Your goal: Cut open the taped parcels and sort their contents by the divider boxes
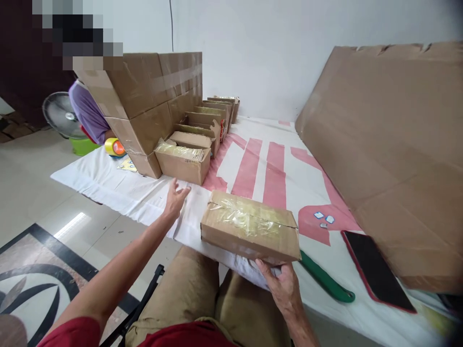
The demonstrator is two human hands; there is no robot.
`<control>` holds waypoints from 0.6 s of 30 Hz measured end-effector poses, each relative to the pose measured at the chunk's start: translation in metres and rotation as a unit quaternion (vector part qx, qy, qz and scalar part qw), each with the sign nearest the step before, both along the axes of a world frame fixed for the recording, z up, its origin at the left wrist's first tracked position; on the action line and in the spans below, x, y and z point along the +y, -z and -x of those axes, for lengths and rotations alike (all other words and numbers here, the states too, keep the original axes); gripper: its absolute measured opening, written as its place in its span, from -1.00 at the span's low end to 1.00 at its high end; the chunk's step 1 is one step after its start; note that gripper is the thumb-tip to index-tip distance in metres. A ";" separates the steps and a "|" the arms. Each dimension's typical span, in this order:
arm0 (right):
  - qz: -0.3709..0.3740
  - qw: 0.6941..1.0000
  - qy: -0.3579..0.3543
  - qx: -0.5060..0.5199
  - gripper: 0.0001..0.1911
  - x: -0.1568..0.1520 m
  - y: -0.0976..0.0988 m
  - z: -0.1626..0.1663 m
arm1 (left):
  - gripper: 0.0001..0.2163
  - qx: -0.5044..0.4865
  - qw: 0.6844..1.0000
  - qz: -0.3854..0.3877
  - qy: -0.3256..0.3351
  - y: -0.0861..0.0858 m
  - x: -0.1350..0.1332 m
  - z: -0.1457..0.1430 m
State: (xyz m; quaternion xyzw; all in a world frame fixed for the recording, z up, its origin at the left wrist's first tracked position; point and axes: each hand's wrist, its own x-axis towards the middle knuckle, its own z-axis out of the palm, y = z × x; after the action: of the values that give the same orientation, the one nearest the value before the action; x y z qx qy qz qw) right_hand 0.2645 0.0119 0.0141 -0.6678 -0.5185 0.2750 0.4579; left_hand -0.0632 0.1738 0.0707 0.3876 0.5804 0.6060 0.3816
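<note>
In front of me is a cardboard box (pixel 249 229), its top covered with clear, yellowish packing tape. My right hand (pixel 284 284) grips its lower near right corner, thumb on the front face and fingers tucked underneath, partly hidden. My left hand (pixel 176 200) is off to the left of that box, fingers spread, with nothing in it. Just beyond those fingers sits another taped box (pixel 184 166), the nearest in a row of small boxes. To the right of the held box lies a green-handled tool (pixel 325 279); its far end is hidden by the box.
Large stacked cartons (pixel 144 106) stand at left, with a person in purple (pixel 87 111) behind them. A yellow tape roll (pixel 115 147) and a fan (pixel 65 115) are nearby. At right are a phone (pixel 378 270) and a big cardboard sheet (pixel 401 159) on the white cloth (pixel 108 178).
</note>
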 end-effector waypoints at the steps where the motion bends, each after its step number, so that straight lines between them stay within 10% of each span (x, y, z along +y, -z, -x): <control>1: -0.001 1.000 -0.001 0.000 -0.45 -0.001 -0.002 0.001 | -0.27 -0.013 0.999 0.018 0.034 0.000 -0.021 -0.005; 7: 0.009 1.000 -0.008 0.006 -0.47 0.001 -0.016 0.022 | -0.37 -0.085 0.980 -0.026 0.177 -0.021 -0.106 -0.037; 12: -0.015 0.997 -0.067 -0.042 -0.47 0.004 -0.024 0.030 | -0.38 -0.044 0.994 -0.028 0.100 -0.034 -0.109 -0.048; 18: -0.099 0.970 -0.025 -0.219 -0.61 -0.015 -0.030 -0.049 | -0.49 0.012 0.995 -0.059 0.083 -0.040 -0.093 -0.030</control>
State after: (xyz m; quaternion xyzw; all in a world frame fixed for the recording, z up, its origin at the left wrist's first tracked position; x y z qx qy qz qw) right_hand 0.3140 -0.0027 0.0443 -0.6500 -0.6474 0.0806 0.3898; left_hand -0.0329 0.0805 0.1109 0.4633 0.5144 0.6007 0.4001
